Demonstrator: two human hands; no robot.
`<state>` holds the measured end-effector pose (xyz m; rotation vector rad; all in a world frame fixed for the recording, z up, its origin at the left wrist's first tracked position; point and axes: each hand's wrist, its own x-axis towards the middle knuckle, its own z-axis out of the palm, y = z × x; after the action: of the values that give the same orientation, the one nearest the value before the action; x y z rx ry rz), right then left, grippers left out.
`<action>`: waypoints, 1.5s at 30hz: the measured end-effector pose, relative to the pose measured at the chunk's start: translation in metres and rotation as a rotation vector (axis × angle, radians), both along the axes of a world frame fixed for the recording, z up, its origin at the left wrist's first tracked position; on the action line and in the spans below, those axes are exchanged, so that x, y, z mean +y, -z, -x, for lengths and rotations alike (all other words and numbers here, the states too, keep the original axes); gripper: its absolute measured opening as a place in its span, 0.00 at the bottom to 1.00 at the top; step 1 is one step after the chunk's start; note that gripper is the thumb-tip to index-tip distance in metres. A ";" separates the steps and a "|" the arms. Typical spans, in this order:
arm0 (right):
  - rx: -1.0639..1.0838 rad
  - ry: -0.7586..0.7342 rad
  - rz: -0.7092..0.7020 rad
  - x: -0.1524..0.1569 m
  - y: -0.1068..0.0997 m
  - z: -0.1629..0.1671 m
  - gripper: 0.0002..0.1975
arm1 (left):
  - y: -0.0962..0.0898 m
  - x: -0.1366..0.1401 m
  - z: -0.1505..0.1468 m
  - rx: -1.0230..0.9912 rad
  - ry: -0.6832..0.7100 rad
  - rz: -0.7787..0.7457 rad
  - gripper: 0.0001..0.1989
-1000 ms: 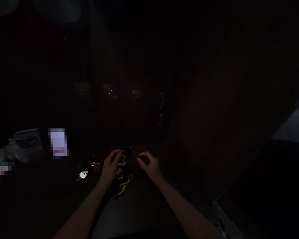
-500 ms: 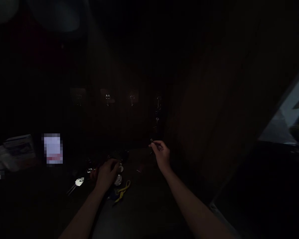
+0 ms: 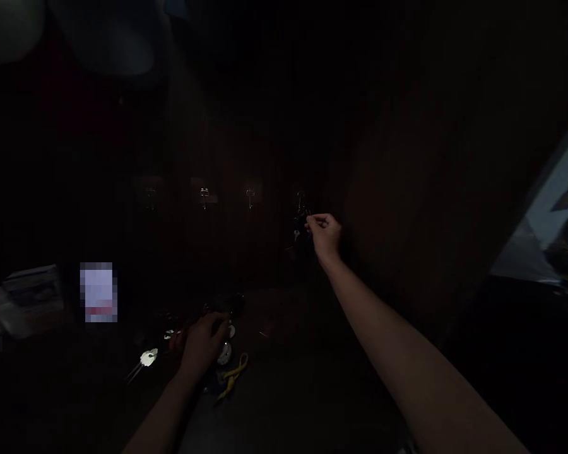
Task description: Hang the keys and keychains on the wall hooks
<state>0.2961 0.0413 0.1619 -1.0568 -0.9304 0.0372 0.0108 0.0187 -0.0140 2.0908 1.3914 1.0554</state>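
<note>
My right hand (image 3: pixel 325 234) is raised at the dark back panel, thumb and forefinger pinched on something small that I cannot make out in the gloom. Just left of its fingertips, a set of keys (image 3: pixel 296 234) hangs from a metal hook (image 3: pixel 301 197). Lower down, my left hand (image 3: pixel 204 339) rests on a pile of keys and small items, its fingers curled; what lies under them is hidden. Beside it are a shiny key (image 3: pixel 148 357), a round pale disc (image 3: pixel 224 353) and a yellow cord (image 3: pixel 236 377).
Three more hooks (image 3: pixel 204 197) run leftward along the panel. On the left stand a box (image 3: pixel 34 293) and a blurred-out pale patch (image 3: pixel 98 291). A dark side wall (image 3: pixel 397 208) rises on the right. Pale rounded shapes (image 3: pixel 108 44) hang at upper left.
My right hand has moved up and slightly right, from above the surface to beside the hanging keys. My left hand has stayed on the pile. The view has tilted up slightly.
</note>
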 end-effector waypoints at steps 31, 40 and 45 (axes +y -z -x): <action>-0.131 -0.029 0.148 0.027 0.020 -0.012 0.18 | -0.004 -0.002 0.000 0.008 0.015 -0.005 0.13; -0.112 -0.067 0.235 0.005 0.056 -0.007 0.22 | 0.001 0.002 0.000 0.042 -0.009 -0.077 0.13; -0.113 -0.122 0.301 -0.012 0.090 0.000 0.15 | -0.001 -0.001 0.000 0.008 0.003 -0.077 0.13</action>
<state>0.2959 0.0294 0.0715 -1.2887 -1.1143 0.2268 0.0107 0.0180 -0.0126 2.1531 1.3710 1.1178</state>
